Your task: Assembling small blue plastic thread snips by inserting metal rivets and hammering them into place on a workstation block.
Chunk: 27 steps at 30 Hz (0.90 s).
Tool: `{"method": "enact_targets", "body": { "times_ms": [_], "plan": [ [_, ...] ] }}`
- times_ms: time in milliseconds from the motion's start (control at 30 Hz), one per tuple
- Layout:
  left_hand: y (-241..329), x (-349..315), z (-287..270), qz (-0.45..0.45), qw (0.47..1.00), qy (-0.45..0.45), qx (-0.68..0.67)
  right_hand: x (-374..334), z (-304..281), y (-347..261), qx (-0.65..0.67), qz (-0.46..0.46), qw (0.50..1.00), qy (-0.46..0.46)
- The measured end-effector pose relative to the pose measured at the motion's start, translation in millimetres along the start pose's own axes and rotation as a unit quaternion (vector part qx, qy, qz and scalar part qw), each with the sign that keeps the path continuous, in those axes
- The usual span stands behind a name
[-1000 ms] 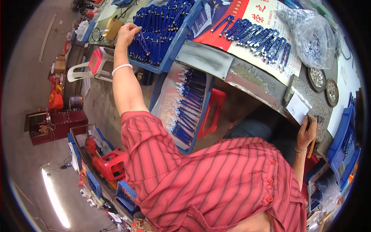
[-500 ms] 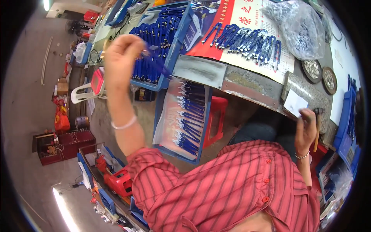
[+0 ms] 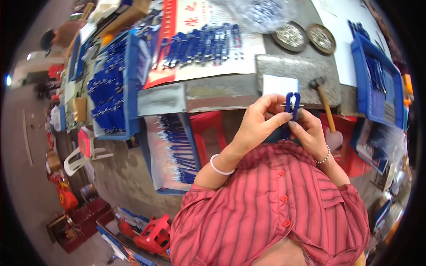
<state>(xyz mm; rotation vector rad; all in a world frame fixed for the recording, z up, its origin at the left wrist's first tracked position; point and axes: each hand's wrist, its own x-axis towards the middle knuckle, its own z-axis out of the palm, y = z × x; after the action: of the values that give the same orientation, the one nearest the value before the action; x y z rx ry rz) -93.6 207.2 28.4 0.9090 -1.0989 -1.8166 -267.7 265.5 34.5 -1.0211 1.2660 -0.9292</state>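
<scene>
Both hands meet in front of my chest, near the bench edge. My left hand [image 3: 258, 122], below a white bangle, pinches a slim blue two-pronged piece [image 3: 296, 98] from the left. From the right, my right hand [image 3: 309, 131], with a beaded bracelet at the wrist, grips its lower part. A thin metal pin seems to cross the prongs; fingers hide the rest, so I cannot tell its exact kind. Just beyond lies a white paper [image 3: 277, 84] on a speckled stone slab [image 3: 308, 66]. A wooden-handled hammer [image 3: 327, 106] rests at the slab's right side.
Two round dishes [image 3: 289, 48] [image 3: 333, 49] of small metal parts stand behind the slab. Similar blue pieces [image 3: 199, 46] cover a printed sheet. Blue bins [image 3: 132, 88] [image 3: 390, 116] flank the bench; a lower tray [image 3: 155, 177] holds more. A red stool [image 3: 206, 133] stands beneath.
My left hand has come from above the left bin to the front of my chest, bringing a blue piece. My right hand has left the white paper and joined it. The view has shifted right.
</scene>
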Motion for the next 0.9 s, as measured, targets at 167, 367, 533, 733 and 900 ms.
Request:
{"method": "enact_targets", "body": {
  "times_ms": [167, 367, 533, 733, 900],
  "plan": [
    [-36.2, -5.5, 14.3, -0.107, 0.994, -0.031, 0.008, -4.8, -25.2, 21.7, -0.009, 0.045, 0.999, -0.029],
    [-45.3, -0.6, 24.0, -0.152, 0.986, -0.016, 0.072, -6.7, -39.2, 34.2, 0.032, 0.133, 0.988, -0.067],
    [-47.8, 6.7, 20.9, -0.204, 0.974, -0.058, 0.076, -7.4, -42.9, 43.7, 0.065, 0.147, 0.985, -0.057],
    [-53.1, 13.4, 16.1, -0.209, 0.974, -0.057, 0.058, 0.9, -42.3, 42.4, 0.073, 0.161, 0.983, -0.046],
    [-57.9, 17.2, 9.5, -0.221, 0.973, -0.060, 0.039, 7.5, -43.2, 42.9, 0.060, 0.178, 0.981, -0.056]
  ]
}}
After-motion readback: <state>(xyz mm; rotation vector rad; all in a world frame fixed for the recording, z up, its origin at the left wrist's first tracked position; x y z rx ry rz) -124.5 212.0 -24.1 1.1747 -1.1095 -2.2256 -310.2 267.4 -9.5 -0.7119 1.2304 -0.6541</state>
